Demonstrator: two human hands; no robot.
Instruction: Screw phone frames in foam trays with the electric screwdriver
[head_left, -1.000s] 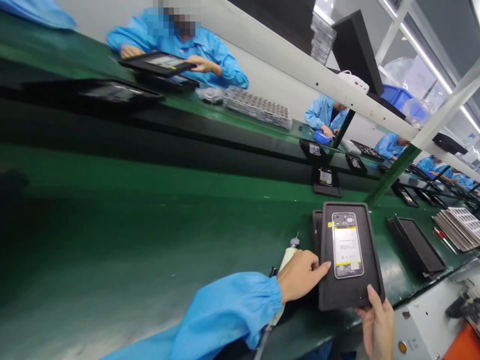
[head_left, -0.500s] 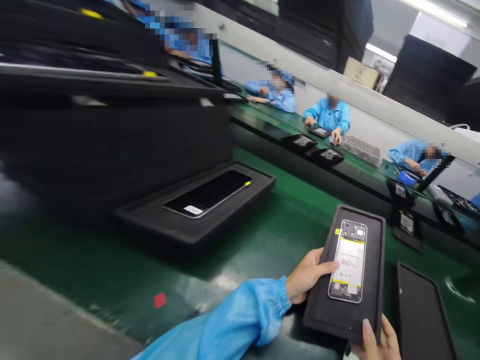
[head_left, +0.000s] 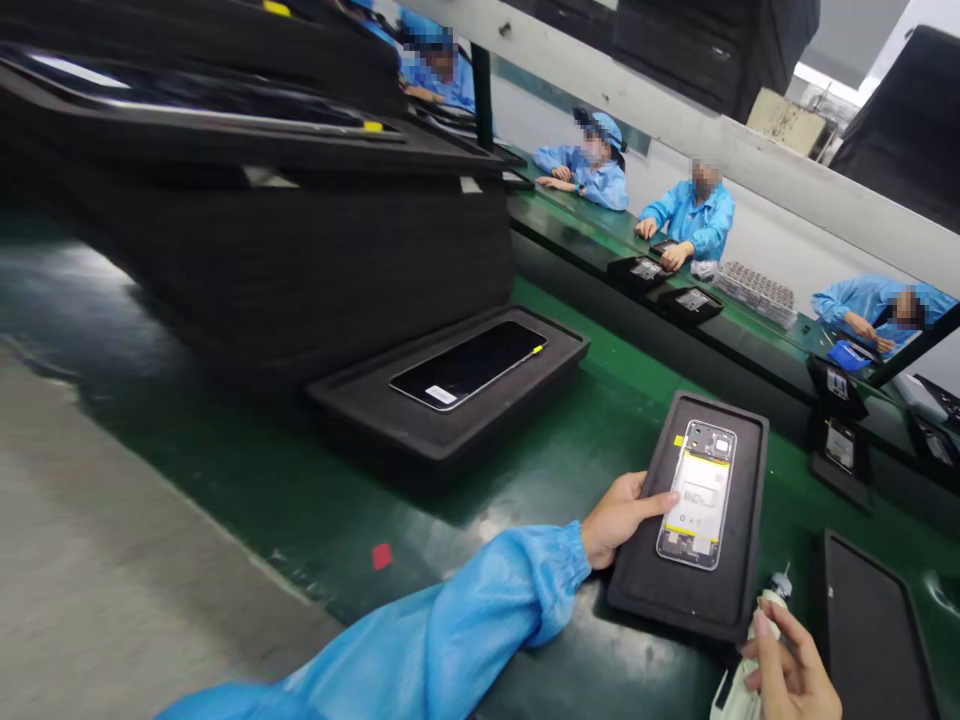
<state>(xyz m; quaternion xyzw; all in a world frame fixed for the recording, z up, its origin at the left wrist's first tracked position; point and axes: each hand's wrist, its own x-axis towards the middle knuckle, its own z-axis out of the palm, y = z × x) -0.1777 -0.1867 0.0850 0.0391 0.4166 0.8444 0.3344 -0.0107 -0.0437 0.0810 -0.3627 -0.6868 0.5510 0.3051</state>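
Left grip (head_left: 619, 518): narrow, holding the black tray (head_left: 637, 598) at its left side, my thumb reaching over onto the edge of the phone (head_left: 694, 508).
Reason for the hold: the thumb probably keeps the phone from shifting, and gripping at the side leaves most of its open back in view.
Phone: in the tray in front of me, screen side down, white battery (head_left: 705, 488) uppermost; its camera end points away from me, leaning slightly right, with the long axis along the tray's length.
Right grip (head_left: 799, 660): fingers around the pale driver (head_left: 733, 692), tip upward, just beside the tray's near right corner; the frame cuts off my palm, so I can't judge how firmly.
Third tray (head_left: 874, 620): on the green tabletop (head_left: 540, 470), right of the driver.
Second tray (head_left: 367, 405): farther left, bearing a dark-screened phone (head_left: 472, 368) face up, likely cushioned against scratches.
Stack of trays (head_left: 375, 240): behind that one.
Opposite: a co-worker in blue (head_left: 697, 215), hands at similar trays.
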